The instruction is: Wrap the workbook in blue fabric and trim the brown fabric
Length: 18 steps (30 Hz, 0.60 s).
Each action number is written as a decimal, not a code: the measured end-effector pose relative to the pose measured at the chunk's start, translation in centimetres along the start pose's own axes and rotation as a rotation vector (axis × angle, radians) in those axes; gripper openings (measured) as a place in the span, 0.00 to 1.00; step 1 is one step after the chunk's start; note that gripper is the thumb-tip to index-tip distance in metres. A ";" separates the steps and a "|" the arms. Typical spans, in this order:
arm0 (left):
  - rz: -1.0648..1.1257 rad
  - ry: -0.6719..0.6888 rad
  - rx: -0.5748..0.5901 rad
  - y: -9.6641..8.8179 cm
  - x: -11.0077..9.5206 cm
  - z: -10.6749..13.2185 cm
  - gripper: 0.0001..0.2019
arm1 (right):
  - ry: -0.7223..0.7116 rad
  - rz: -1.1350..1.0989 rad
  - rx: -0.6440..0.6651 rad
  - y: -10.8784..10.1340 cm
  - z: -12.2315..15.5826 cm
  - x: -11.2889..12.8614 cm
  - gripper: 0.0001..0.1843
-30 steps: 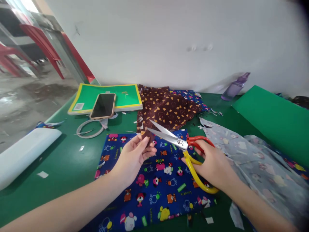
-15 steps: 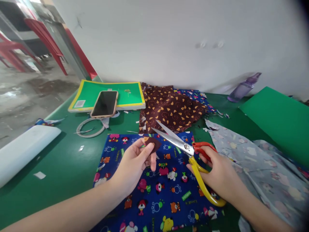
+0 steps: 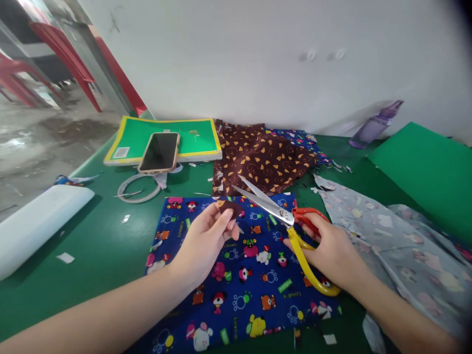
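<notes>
My left hand (image 3: 206, 241) pinches a small brown fabric scrap (image 3: 229, 208) above a blue cartoon-print cloth (image 3: 239, 275) spread on the green table (image 3: 99, 246). My right hand (image 3: 332, 250) grips large scissors (image 3: 283, 216) with a red and a yellow handle. The steel blades are parted and point left and away, their tips just right of the scrap and not touching it. A larger piece of brown patterned fabric (image 3: 261, 157) lies behind the blue cloth.
A green notebook (image 3: 165, 140) with a phone (image 3: 160, 152) on it lies at the back left, a tape ring (image 3: 138, 189) in front. A white roll (image 3: 37, 223) is at the left edge. Grey printed fabric (image 3: 398, 241), green card (image 3: 427, 167) and a purple bottle (image 3: 372, 128) are on the right.
The scrap has come out from between the blades and sits just left of them. Both hands and the scissors stay about where they were; the view has shifted slightly.
</notes>
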<state>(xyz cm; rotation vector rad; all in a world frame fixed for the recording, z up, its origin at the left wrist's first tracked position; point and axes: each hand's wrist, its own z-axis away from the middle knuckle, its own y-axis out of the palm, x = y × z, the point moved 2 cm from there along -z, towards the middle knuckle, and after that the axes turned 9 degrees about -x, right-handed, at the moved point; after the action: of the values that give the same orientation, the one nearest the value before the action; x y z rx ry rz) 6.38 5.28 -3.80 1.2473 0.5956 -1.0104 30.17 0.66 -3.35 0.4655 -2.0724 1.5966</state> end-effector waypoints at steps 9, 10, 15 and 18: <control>-0.036 0.009 -0.017 0.1 0.0 0.4 0.05 | 0.064 -0.012 0.013 -0.2 -0.2 0.0 0.26; -0.040 0.016 -0.006 0.1 0.0 0.4 0.04 | 0.060 -0.011 0.011 -0.2 -0.3 0.1 0.26; -0.051 -0.013 0.011 0.3 -0.1 0.4 0.07 | 0.041 0.012 0.014 -0.2 -0.4 0.2 0.25; -0.035 -0.027 -0.001 0.3 -0.1 0.5 0.09 | 0.066 0.026 0.038 -0.2 -0.4 0.2 0.26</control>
<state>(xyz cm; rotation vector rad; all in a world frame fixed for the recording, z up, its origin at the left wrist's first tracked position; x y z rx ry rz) 6.51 4.87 -3.41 1.2243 0.5985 -1.0547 30.17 1.01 -3.00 0.3952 -2.0098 1.6459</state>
